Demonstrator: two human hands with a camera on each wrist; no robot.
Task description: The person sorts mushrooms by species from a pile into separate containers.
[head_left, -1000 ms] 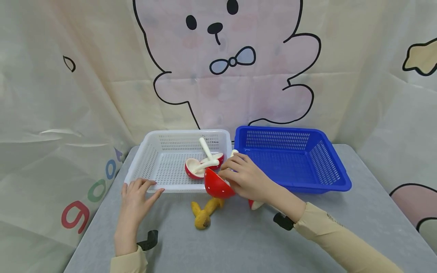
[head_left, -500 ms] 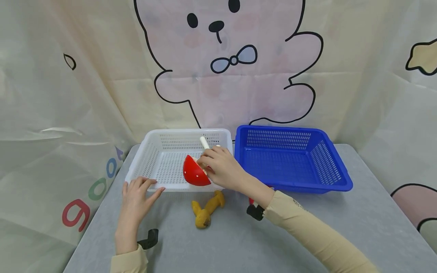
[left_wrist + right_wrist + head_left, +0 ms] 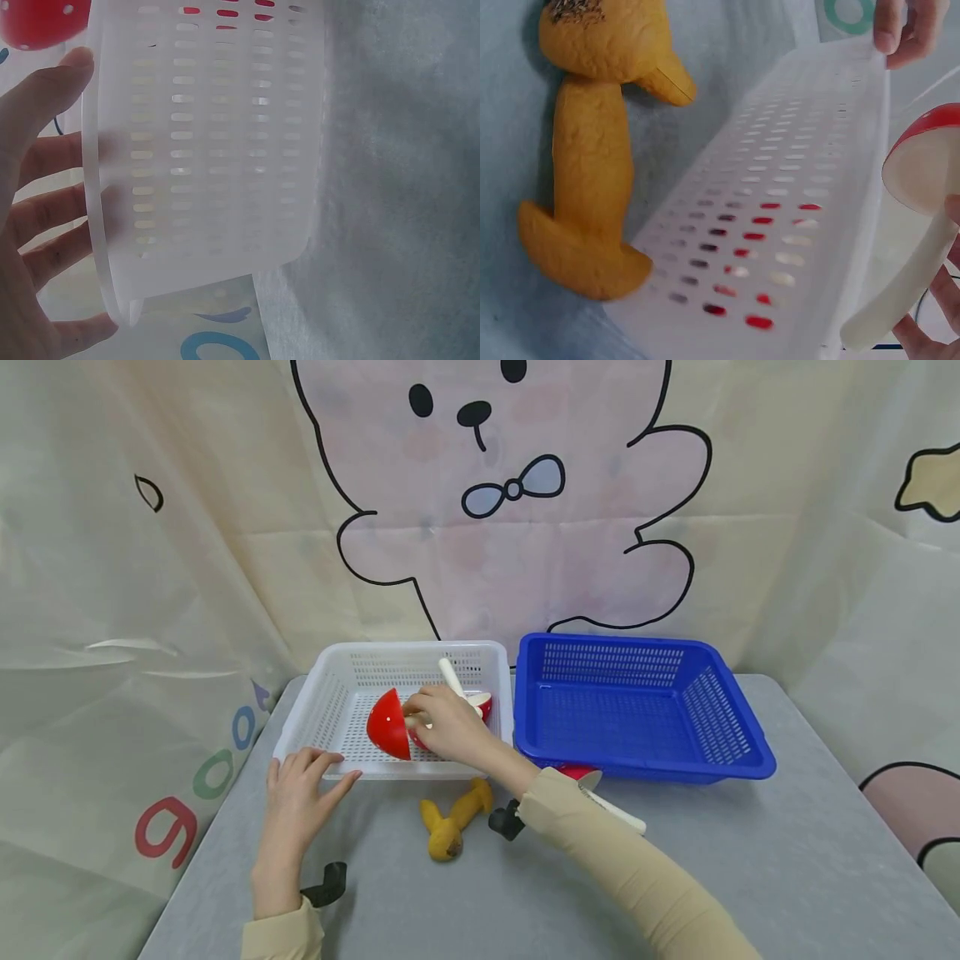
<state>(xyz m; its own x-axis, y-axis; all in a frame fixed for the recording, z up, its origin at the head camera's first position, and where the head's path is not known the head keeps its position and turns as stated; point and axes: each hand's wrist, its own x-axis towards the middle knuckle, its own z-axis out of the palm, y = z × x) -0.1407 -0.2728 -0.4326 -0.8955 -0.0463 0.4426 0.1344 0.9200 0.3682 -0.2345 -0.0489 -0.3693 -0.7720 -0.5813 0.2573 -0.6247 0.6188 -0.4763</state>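
Note:
My right hand [image 3: 447,722] holds a red ladle [image 3: 387,725] with white dots by its white handle [image 3: 900,289], over the inside of the white basket [image 3: 322,693]. The ladle's bowl is tipped sideways, its pale hollow facing the right hand. Another ladle lies in the basket, its pale handle [image 3: 451,677] leaning up and its red bowl [image 3: 483,703] partly behind the right hand. At the front left corner, my left hand [image 3: 300,802] grips the basket's rim, thumb [image 3: 75,58] right at the edge and fingers reaching inside.
A blue basket [image 3: 637,771] stands to the right of the white one. In front of it lies one more red-and-white ladle [image 3: 615,810], partly hidden by the right sleeve. An orange-brown, bread-like figure [image 3: 457,822] lies on the grey table [image 3: 420,910] before the white basket.
My right hand has carried the ladle leftward from the front of the white basket to over its middle, uncovering the ladle by the blue basket. The left hand has stayed on the rim.

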